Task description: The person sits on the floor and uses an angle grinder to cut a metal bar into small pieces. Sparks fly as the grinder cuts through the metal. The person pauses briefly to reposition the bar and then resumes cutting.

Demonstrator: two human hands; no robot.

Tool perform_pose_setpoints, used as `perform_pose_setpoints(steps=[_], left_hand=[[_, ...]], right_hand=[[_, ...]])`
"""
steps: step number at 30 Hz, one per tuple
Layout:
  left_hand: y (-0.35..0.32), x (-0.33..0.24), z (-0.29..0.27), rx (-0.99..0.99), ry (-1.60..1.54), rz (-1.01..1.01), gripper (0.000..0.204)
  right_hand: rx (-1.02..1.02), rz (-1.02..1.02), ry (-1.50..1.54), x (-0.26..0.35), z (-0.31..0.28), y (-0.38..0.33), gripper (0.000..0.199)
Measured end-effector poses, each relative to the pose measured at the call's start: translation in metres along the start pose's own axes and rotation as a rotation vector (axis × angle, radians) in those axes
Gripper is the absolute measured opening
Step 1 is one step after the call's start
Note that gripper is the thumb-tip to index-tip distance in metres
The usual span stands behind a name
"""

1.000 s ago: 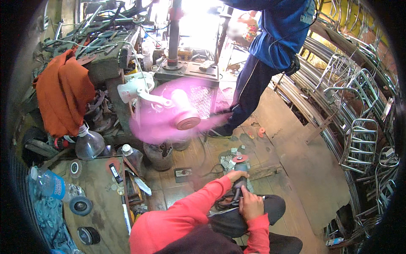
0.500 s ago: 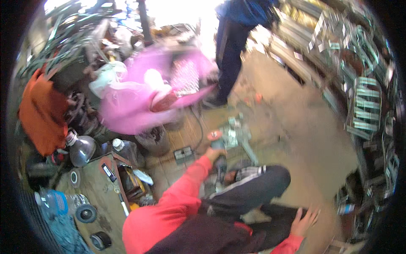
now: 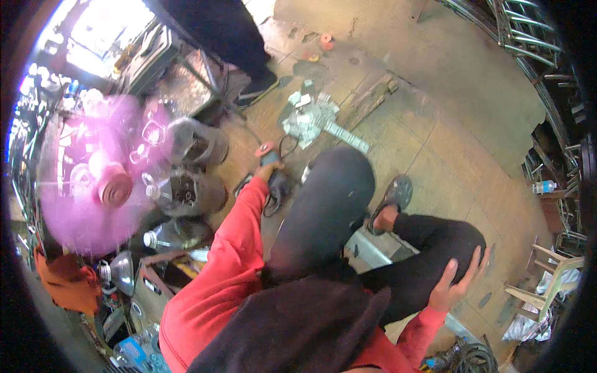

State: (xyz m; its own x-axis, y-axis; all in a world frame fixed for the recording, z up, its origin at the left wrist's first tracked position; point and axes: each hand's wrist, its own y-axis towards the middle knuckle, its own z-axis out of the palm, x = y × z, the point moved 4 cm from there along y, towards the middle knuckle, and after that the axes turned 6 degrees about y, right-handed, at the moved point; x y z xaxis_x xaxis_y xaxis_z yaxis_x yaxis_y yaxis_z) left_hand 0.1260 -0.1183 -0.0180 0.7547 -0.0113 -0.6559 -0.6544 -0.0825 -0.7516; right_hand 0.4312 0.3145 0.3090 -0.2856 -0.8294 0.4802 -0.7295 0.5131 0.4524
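Observation:
Ahead and left of my raised knee, my left hand (image 3: 268, 170) is wrapped round what looks like an angle grinder (image 3: 270, 158), with a dark body and an orange-red disc (image 3: 265, 148) at its end. A dark cord loops on the floor beside it. My right hand (image 3: 459, 281) rests against my right knee with its fingers apart and nothing in it. Beyond the grinder lies a pile of pale, small pieces (image 3: 311, 115), with a light strip (image 3: 346, 136) stretching from it toward my knee.
A pink spinning fan (image 3: 115, 183) stands at the left, near cut-open plastic containers (image 3: 198, 142) and bottles. Another person's dark trouser leg (image 3: 217, 37) is at the far side. Metal racks (image 3: 528, 31) and a small wooden stool (image 3: 547, 286) line the right.
The view has swung, bringing more floor at the right and the stool into sight. My left hand still grips the grinder; my right hand stays at my knee.

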Motion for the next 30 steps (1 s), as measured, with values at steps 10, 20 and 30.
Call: perform_pose_setpoints(steps=[10, 20, 30], left_hand=[[0.146, 0.037, -0.032, -0.181, 0.127, -0.189, 0.042], [0.142, 0.010, -0.042, -0.572, 0.574, 0.058, 0.058], [0.077, -0.004, 0.005, -0.659, 0.905, -0.007, 0.088]], right_hand=[[0.111, -0.141, -0.037, 0.047, 0.019, 0.048, 0.047], [0.093, -0.296, 0.002, 0.030, 0.027, 0.045, 0.040], [0.146, -0.260, 0.024, 0.029, 0.022, 0.042, 0.040]])
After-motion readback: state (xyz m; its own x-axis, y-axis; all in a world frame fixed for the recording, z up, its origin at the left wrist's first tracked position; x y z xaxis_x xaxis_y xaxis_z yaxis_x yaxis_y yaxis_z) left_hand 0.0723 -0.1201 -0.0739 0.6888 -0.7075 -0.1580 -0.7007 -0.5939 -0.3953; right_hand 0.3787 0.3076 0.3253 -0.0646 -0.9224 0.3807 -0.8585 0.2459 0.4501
